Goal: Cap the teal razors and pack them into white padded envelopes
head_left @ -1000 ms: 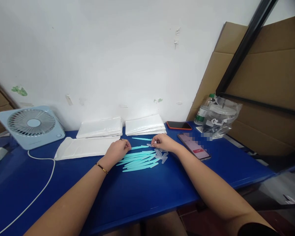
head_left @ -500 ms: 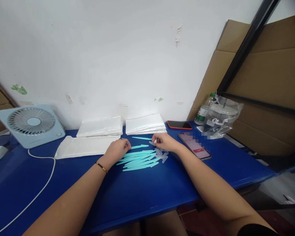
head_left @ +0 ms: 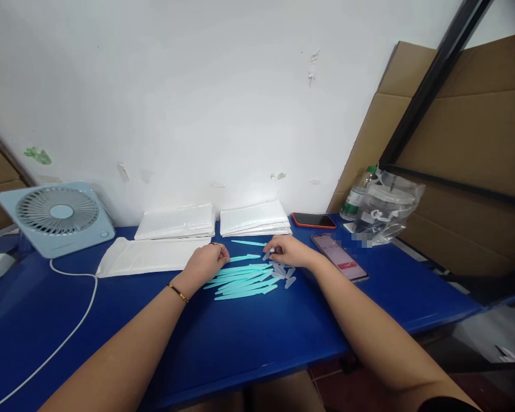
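Note:
My left hand (head_left: 206,263) pinches the handle end of a teal eyebrow razor (head_left: 246,258), whose blade end points right. My right hand (head_left: 288,250) has its fingertips closed on a small translucent blade cap (head_left: 266,256), just right of that razor's tip and apart from it. Below both hands lies a loose pile of teal eyebrow razors (head_left: 240,284), handles to the left. Several clear caps (head_left: 290,281) are scattered at the pile's right end, under my right hand. A single razor (head_left: 245,242) lies behind the held one, its right end near my right fingers.
White plastic packets are stacked along the wall, one stack (head_left: 175,222) left and another (head_left: 254,218) right. A flat white packet (head_left: 146,257) lies before them. A blue fan (head_left: 60,220) stands left, its cable crossing the table. Two phones (head_left: 313,220), a bottle (head_left: 352,200) and a bagged cup (head_left: 384,206) are right.
My right fingers have shifted slightly, and the cap between them has turned to a more upright angle. My left hand and its razor stay in place. The view has tilted slightly.

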The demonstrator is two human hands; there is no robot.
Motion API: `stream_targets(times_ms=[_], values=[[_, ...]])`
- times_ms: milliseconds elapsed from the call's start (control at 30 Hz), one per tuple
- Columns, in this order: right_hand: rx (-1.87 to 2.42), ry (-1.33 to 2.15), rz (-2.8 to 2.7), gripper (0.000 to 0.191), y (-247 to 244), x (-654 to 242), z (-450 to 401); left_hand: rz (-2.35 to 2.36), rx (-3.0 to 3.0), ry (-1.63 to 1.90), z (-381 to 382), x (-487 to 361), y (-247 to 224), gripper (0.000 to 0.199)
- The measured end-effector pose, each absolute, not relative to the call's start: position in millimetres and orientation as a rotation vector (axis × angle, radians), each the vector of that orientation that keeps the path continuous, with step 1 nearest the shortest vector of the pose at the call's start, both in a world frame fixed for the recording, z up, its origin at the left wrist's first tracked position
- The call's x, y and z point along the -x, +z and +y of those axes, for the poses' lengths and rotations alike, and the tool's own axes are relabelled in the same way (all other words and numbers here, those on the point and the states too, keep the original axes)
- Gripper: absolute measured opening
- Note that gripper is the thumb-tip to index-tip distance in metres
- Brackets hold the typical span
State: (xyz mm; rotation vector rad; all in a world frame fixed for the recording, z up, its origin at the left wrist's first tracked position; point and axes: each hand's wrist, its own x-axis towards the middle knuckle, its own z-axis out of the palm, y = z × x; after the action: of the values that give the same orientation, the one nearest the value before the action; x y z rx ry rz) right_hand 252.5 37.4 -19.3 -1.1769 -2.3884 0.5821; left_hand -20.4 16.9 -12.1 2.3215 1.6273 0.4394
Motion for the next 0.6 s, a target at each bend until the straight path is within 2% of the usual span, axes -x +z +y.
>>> stream_targets(times_ms=[133,333,600], values=[[1.184,0.5,-2.396,0.009,-19,-251,39,1.617,-2.33,0.448,18,21,-13,0.012],[1.304,0.606,-2.331,0.014,-22,-243,39,1.597,-2.345,0.458,20,22,-16,0.013],[1.093,0.494,-2.371,0.011,-21,-218,32,1.531,-2.4,0.496,22,16,-23,0.015]])
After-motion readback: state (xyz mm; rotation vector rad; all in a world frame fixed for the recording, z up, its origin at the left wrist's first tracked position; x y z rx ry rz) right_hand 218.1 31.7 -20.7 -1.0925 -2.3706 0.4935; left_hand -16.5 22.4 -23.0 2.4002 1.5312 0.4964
